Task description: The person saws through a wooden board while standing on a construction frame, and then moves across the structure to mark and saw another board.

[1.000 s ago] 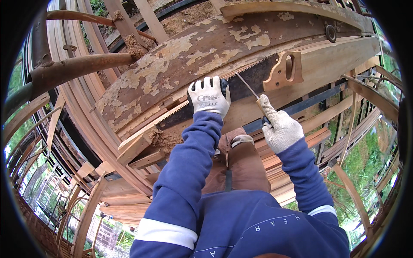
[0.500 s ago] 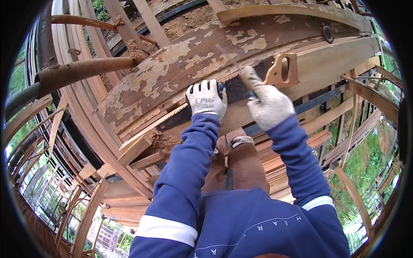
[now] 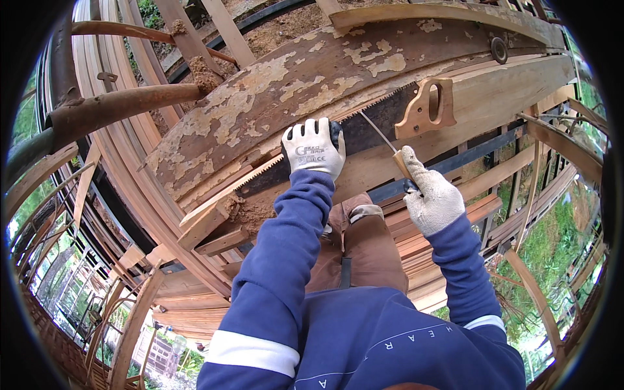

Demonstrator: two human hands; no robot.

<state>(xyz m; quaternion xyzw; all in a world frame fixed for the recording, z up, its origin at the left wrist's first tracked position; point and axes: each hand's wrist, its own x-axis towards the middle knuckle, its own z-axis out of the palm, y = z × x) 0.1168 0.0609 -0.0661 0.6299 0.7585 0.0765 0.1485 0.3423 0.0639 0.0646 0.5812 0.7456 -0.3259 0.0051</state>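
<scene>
A handsaw [image 3: 389, 114] with a dark blade and a wooden handle lies along a timber beam, its teeth facing up and away from me. My left hand [image 3: 313, 149], in a white glove with dark fingertips, is closed over the middle of the blade and covers part of it. In my gloved right hand [image 3: 434, 197] is a thin file [image 3: 379, 131], gripped by its wooden handle. The file's tip meets the toothed edge between my left hand and the saw handle. Its shaft slants across the blade.
A plank with peeling bark [image 3: 260, 97] runs beyond the saw. Sawdust [image 3: 257, 213] is heaped near the beam's left end. A rusty pipe [image 3: 130, 106] juts in from the left. Stacked boards [image 3: 188, 315] lie below, and a metal ring [image 3: 498, 50] sits at the far right.
My right hand has drawn back toward me and to the right, pulling the file across the toothed edge. My left hand and the saw stay nearly where they were.
</scene>
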